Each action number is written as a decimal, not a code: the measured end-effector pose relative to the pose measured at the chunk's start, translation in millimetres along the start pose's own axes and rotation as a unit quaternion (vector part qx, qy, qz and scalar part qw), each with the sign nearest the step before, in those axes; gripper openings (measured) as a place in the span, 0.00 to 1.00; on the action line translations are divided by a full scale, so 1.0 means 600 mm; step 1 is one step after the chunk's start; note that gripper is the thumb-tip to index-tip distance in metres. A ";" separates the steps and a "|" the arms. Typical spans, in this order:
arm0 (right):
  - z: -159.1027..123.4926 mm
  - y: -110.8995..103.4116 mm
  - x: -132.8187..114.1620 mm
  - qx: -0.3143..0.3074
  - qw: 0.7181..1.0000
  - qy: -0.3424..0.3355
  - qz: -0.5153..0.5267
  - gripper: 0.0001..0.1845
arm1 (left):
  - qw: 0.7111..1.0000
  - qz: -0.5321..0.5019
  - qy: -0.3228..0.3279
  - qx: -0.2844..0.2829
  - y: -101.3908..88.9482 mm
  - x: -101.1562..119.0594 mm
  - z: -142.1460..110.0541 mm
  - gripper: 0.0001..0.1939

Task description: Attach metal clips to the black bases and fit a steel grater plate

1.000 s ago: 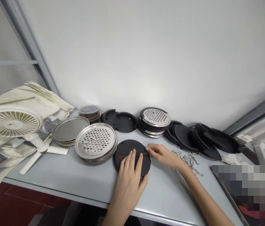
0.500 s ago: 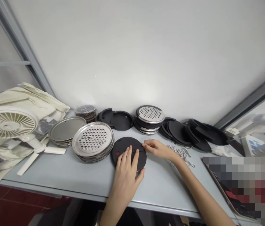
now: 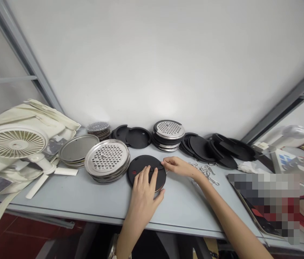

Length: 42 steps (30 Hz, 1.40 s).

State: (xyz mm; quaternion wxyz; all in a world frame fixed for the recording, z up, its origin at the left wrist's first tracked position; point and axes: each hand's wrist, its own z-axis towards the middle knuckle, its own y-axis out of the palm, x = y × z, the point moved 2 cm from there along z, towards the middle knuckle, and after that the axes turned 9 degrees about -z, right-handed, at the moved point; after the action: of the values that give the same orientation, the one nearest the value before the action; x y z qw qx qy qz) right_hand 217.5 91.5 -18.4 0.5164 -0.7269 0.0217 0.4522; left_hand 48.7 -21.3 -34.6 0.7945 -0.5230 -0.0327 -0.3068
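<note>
A round black lid-like disc (image 3: 132, 178) with a small red mark lies on the table in front of me. Across its face rests my left hand (image 3: 144, 185), fingers stretched out flat, the thumb reaching past the disc's near right edge. At the disc's right rim, my right hand (image 3: 177, 167) is closed in a pinch. A small metal clip (image 3: 166, 172) shows just under those fingertips, partly hidden by them. To the right of this hand lies a loose heap of metal wire clips (image 3: 207, 174). Left of the disc stands a stack of round metal graters (image 3: 107, 158).
Plain metal discs (image 3: 78, 148) and a white fan (image 3: 17, 142) stand on the left. Along the wall are black round holders (image 3: 139, 137), a stack topped by a grater (image 3: 169, 129), and more black discs (image 3: 202, 148). A blurred-out flat object (image 3: 265, 205) lies at right.
The camera view has shifted slightly, moving most of the scene leftward. Both hands keep their places on the black disc, the right still pinching at its rim.
</note>
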 end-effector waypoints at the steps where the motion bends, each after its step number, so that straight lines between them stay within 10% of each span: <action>1: 0.001 0.000 0.000 0.000 1.000 -0.001 -0.001 0.22 | 1.000 0.000 -0.001 0.001 -0.001 0.000 0.000 0.29; 42: 0.003 0.015 -0.027 0.059 0.975 -0.002 -0.215 0.17 | 1.000 -0.014 0.007 0.025 0.000 -0.001 -0.007 0.28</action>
State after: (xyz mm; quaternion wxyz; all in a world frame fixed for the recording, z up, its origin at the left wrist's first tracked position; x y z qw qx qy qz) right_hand 202.2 81.5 -14.2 0.6438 -0.6817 -0.1093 0.3300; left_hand 47.0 -24.5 -36.7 0.8033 -0.5004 -0.0423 -0.3201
